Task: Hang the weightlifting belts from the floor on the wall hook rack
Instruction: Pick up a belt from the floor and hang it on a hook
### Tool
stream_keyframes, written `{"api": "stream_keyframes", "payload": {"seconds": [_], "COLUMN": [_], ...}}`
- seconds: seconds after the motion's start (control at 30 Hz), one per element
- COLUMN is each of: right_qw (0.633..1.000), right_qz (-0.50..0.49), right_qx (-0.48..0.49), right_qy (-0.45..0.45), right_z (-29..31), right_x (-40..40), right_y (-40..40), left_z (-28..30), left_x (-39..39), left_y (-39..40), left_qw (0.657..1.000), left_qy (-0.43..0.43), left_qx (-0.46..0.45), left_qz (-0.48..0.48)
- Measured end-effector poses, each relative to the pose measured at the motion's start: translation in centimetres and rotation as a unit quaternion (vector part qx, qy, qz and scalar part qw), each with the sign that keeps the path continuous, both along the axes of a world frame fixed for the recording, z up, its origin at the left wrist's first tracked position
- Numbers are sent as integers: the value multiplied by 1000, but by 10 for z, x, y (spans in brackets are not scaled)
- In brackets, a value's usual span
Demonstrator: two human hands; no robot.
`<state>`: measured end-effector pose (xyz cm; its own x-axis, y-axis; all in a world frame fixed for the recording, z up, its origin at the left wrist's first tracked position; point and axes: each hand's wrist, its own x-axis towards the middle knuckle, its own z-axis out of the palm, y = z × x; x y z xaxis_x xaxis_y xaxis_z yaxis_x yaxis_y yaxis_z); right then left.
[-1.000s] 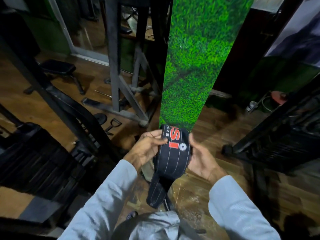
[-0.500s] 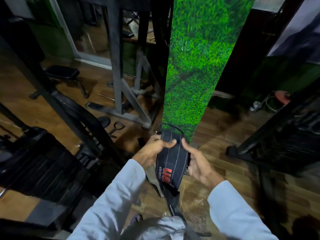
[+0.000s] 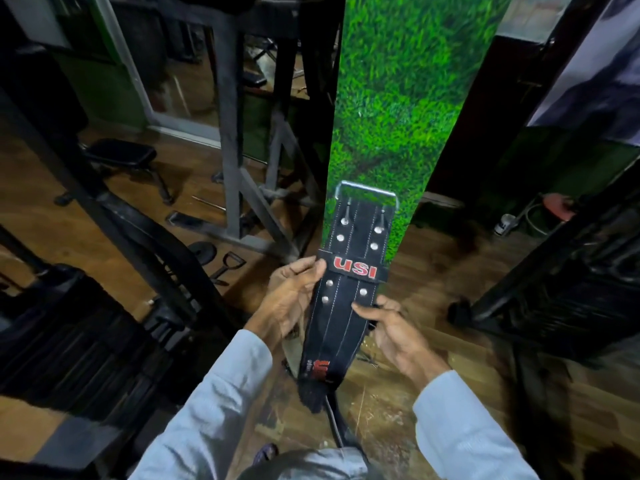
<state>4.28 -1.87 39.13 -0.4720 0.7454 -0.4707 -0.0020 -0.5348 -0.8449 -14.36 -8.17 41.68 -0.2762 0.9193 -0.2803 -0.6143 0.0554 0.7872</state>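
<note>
belt [image 3: 346,306] matt black leather, shiny metal buckle [image 3: 367,194]; floor [image 3: 433,251] glossy wood.

The belt [image 3: 349,289] covers the left hand's [image 3: 289,299] fingers behind its edge; only the thumb shows on the front face. The right hand's [image 3: 394,336] palm lies behind the belt, fingertips showing. Below the hands, the belt's lower red lettering is folded and unreadable, and its tail blurs into dark shadow. Above the belt, the grass-print pillar [image 3: 398,98] is cut by the top edge. Both sleeves [image 3: 214,403] run off the bottom edge.
</note>
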Motion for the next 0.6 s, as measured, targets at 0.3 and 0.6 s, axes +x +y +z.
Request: {"api": "stream_keyframes", "payload": {"seconds": [0.3, 0.6], "right_qw": [986, 972], "right_qz": [4, -98], "right_qx": [35, 212], "right_qy": [163, 0], "right_z": [31, 45], "right_x": [23, -13], "right_y": [36, 46], "left_z": [-13, 13], "left_x": [9, 16], "left_y": [-1, 10], "left_qw": [998, 997], "left_qy": [15, 55], "left_qx": [63, 52], "left_qz": [-2, -25]}}
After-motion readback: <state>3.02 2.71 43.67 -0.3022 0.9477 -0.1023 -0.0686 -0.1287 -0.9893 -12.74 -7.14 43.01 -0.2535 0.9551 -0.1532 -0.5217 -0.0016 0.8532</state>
